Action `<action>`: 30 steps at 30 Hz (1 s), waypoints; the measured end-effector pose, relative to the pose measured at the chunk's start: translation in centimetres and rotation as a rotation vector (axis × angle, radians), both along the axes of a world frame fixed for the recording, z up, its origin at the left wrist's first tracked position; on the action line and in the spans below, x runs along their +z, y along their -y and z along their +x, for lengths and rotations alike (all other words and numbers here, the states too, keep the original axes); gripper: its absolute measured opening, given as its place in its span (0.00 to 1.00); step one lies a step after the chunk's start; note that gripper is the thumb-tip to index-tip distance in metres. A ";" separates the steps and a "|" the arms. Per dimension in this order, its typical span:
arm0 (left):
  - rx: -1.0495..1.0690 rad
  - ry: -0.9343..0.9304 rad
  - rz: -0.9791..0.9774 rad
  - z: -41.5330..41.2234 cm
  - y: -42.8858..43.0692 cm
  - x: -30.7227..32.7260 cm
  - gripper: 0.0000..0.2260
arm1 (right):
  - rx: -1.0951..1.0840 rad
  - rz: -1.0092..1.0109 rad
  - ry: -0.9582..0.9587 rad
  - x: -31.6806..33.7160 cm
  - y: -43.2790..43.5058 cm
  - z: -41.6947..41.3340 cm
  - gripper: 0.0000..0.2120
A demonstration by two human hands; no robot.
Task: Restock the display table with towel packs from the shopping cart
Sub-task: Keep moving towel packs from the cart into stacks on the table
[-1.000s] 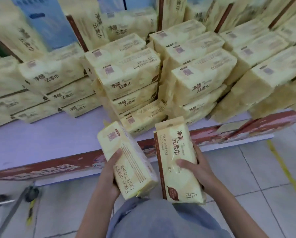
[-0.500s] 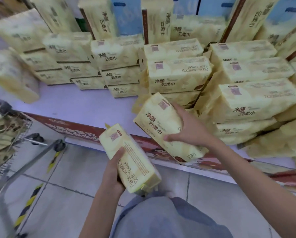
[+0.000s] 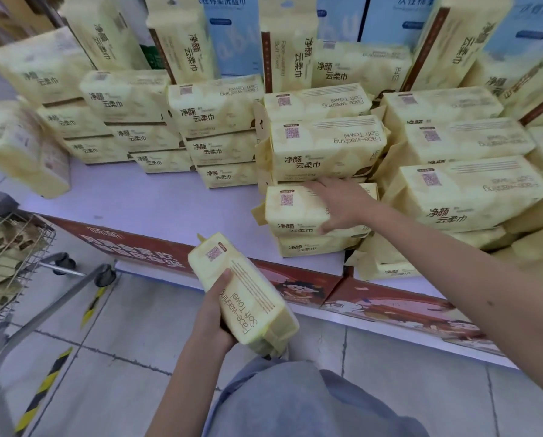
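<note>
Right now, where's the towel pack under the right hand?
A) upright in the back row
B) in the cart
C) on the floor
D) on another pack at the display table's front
D: right hand grips the towel pack atop a lower pack on the display table.

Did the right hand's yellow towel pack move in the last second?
Yes. The yellow plastic towel pack went forward past the table's red front edge onto a stack, under the right hand.
</note>
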State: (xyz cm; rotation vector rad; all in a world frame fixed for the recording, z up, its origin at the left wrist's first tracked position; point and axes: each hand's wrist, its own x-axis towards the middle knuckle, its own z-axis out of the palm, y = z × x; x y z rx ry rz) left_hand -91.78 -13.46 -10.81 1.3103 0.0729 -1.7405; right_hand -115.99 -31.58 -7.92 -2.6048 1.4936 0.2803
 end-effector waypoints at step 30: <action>0.194 -0.045 0.006 -4.5 4.4 4.9 0.34 | -0.941 0.463 1.315 2.9 -11.9 3.3 0.29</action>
